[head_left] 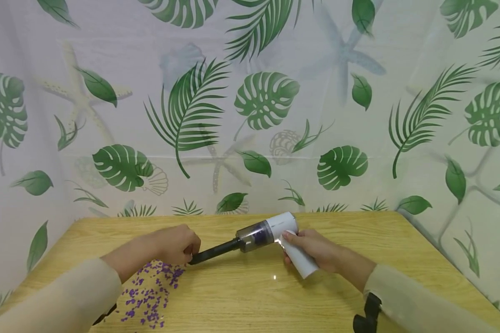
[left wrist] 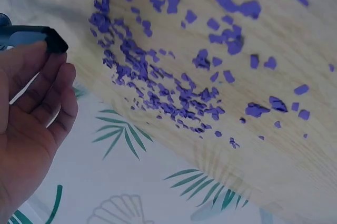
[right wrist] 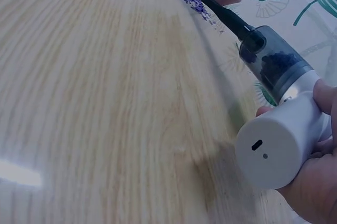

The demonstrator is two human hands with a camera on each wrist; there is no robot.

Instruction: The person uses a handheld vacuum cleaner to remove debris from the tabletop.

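— Behind the light wood-grain desk (head_left: 241,300) hangs a white sheet (head_left: 304,106) printed with green leaves (head_left: 267,101). How are your hands set?
— Your right hand (head_left: 316,249) curls round the grip (head_left: 301,262) of a white handheld vacuum (head_left: 256,236) with a clear cylindrical cup (right wrist: 276,59); your left hand (head_left: 175,245) pinches its slim black nozzle (head_left: 216,251).
— Where's the vacuum?
— Held over the desk, the nozzle's end beside scattered small purple scraps (left wrist: 138,68).
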